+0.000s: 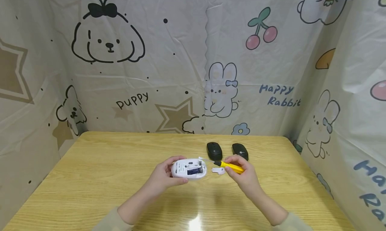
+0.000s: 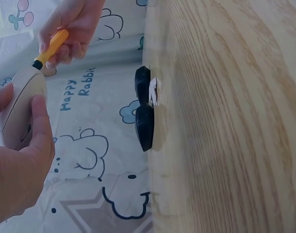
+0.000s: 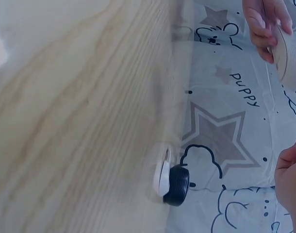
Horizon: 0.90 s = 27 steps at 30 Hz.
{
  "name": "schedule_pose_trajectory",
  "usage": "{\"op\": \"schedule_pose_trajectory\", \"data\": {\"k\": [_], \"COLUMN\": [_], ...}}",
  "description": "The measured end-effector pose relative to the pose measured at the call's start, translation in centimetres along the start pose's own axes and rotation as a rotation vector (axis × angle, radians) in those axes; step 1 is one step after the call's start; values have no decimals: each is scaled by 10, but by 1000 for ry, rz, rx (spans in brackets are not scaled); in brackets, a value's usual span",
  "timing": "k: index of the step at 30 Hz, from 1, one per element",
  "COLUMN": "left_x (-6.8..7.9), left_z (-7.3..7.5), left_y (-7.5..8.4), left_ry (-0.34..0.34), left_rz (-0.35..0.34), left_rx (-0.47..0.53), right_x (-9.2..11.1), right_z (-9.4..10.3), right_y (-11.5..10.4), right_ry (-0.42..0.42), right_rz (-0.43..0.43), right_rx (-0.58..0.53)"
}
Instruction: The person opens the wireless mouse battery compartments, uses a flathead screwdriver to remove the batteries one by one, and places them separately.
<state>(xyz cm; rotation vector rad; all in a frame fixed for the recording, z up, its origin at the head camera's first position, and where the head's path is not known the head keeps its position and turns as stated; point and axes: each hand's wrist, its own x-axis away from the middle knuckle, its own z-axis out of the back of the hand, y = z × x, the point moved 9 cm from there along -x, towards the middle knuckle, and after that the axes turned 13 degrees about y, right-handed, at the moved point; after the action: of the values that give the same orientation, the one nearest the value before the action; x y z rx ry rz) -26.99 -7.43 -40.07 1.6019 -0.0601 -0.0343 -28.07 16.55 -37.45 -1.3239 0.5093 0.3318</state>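
Note:
A white computer mouse [image 1: 182,168] is held above the table by my left hand [image 1: 163,174], thumb along its near edge and fingers behind it. Its underside faces me, and the open battery bay shows a dark battery [image 1: 194,171]. My right hand [image 1: 245,175] grips the yellow handle of a screwdriver [image 1: 234,167]. The thin shaft points left, its tip right at the upper right end of the mouse. In the left wrist view the shaft is hidden behind the mouse [image 2: 29,94]. A small white cover [image 1: 217,170] lies on the table below the screwdriver.
Two black mice [image 1: 214,151] [image 1: 240,151] stand on the wooden table [image 1: 120,164] behind the hands, toward the right. A printed curtain [image 1: 169,67] hangs along the table's back edge and both sides.

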Motion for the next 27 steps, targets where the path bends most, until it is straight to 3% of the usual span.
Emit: {"op": "schedule_pose_trajectory", "data": {"k": [14,27], "left_x": [3,3], "left_z": [3,13], "left_y": [-1,3], "left_ry": [-41,-40], "left_rz": [15,-26], "left_rx": [-12,-26], "right_x": [-18,-39], "right_z": [34,73], "right_y": [4,9], "right_ry": [25,49], "right_rz": [-3,-5], "right_rx": [97,228]}}
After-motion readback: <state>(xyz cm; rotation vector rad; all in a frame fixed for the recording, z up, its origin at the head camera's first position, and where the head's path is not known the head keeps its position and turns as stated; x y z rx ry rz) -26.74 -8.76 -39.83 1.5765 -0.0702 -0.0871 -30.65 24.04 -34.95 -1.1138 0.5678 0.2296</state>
